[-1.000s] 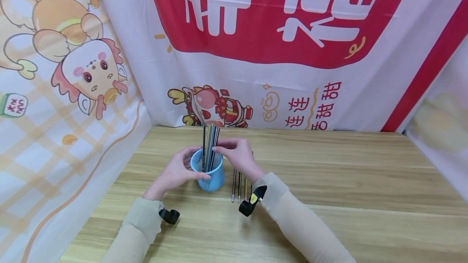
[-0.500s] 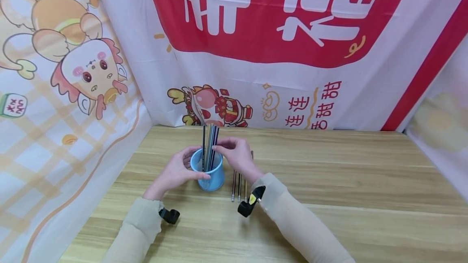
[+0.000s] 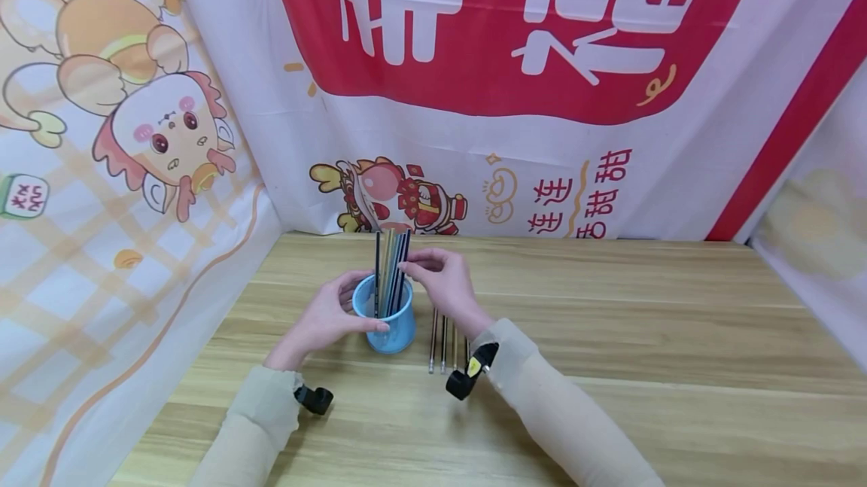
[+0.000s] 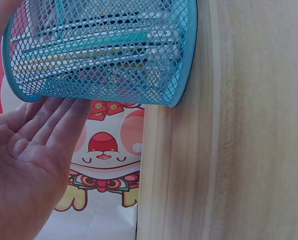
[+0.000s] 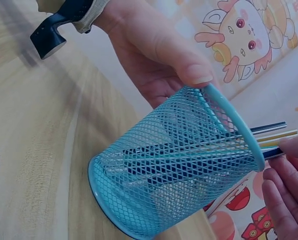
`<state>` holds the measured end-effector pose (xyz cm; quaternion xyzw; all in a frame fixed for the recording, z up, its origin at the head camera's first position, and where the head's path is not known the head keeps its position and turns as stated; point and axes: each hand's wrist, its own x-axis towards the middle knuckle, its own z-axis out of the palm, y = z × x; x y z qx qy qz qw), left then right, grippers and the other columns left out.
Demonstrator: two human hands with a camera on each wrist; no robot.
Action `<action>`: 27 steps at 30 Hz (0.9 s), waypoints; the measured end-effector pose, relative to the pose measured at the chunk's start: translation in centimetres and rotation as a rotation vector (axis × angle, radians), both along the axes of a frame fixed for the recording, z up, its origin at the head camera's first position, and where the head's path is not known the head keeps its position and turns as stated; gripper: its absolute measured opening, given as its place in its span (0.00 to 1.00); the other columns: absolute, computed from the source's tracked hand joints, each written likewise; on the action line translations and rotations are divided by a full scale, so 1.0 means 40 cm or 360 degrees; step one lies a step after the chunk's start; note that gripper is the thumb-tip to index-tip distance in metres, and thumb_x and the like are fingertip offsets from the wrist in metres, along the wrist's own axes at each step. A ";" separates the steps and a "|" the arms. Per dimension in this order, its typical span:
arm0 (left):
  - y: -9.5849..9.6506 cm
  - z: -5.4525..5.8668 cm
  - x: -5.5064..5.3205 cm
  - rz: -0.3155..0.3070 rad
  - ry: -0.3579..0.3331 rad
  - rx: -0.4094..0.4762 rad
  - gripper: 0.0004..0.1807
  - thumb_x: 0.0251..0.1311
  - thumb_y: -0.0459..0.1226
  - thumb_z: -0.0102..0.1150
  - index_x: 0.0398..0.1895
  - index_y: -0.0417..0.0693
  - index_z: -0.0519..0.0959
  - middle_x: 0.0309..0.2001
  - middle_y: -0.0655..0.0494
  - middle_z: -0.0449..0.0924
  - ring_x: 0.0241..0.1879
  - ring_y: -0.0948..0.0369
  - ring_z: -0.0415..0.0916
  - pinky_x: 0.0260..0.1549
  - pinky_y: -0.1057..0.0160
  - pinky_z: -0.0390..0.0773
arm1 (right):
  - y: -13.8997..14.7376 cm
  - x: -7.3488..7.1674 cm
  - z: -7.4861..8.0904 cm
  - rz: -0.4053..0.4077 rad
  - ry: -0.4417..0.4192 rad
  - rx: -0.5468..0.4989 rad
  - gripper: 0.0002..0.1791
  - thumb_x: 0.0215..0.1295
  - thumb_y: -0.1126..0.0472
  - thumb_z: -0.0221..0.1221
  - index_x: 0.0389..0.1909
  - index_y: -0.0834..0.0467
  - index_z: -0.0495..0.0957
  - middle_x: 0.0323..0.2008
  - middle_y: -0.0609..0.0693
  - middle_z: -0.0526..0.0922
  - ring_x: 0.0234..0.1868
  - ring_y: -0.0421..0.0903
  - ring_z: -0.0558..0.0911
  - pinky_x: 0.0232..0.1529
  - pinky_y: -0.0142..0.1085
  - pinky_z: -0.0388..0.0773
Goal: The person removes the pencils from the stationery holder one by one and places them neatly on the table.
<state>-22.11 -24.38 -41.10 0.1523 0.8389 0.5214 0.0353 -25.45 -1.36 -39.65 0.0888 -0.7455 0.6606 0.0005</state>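
A light blue mesh pencil cup point(image 3: 393, 338) stands on the table with several pencils point(image 3: 378, 269) upright in it. My left hand point(image 3: 328, 315) holds the cup from the left, thumb across the near rim and fingers on the far side. In the left wrist view those fingers point(image 4: 63, 117) lie against the mesh wall. With thumb and fingertips, my right hand point(image 3: 447, 287) pinches a dark pencil point(image 5: 273, 153) just above the rim. Through the mesh, the pencils' lower ends point(image 5: 138, 160) show inside the cup. Whether the right hand pinches more than one pencil, I cannot tell.
Several more pencils point(image 3: 432, 351) lie side by side on the wooden table point(image 3: 643, 336) right of the cup, partly under my right wrist. A printed cloth point(image 3: 284, 133) hangs behind and at the left. Each wrist carries a small black camera point(image 3: 314, 400).
My right hand has shifted slightly right, and the dark pencils at its fingertips lean further right, spreading from the others. The left hand and cup have stayed in place.
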 end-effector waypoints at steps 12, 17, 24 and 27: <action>0.003 0.007 -0.003 0.0025 -0.0006 -0.0032 0.53 0.43 0.45 0.85 0.73 0.47 0.67 0.67 0.47 0.72 0.66 0.49 0.71 0.66 0.49 0.70 | 0.055 0.001 0.065 -0.0032 0.0208 -0.0316 0.14 0.65 0.56 0.71 0.48 0.58 0.85 0.41 0.50 0.88 0.42 0.48 0.87 0.49 0.40 0.85; -0.001 0.001 -0.001 0.0016 0.0002 -0.0024 0.52 0.44 0.43 0.85 0.73 0.44 0.66 0.68 0.44 0.71 0.66 0.47 0.70 0.67 0.48 0.69 | 0.096 0.007 0.107 -0.0070 0.0332 -0.0467 0.14 0.63 0.58 0.71 0.47 0.59 0.84 0.41 0.53 0.88 0.39 0.52 0.88 0.49 0.41 0.85; 0.000 -0.003 -0.003 0.0009 0.0028 -0.0029 0.52 0.44 0.43 0.85 0.73 0.44 0.67 0.67 0.46 0.72 0.66 0.48 0.70 0.67 0.48 0.69 | 0.163 0.006 0.147 -0.0144 0.0401 -0.0511 0.16 0.61 0.59 0.73 0.46 0.61 0.85 0.41 0.56 0.88 0.39 0.59 0.87 0.47 0.42 0.86; 0.000 -0.005 0.000 0.0024 0.0010 -0.0026 0.52 0.42 0.44 0.85 0.72 0.45 0.68 0.67 0.47 0.72 0.65 0.48 0.71 0.66 0.49 0.70 | 0.189 0.005 0.142 -0.0156 0.0376 -0.0491 0.16 0.61 0.58 0.73 0.47 0.61 0.84 0.41 0.56 0.88 0.40 0.59 0.87 0.48 0.41 0.86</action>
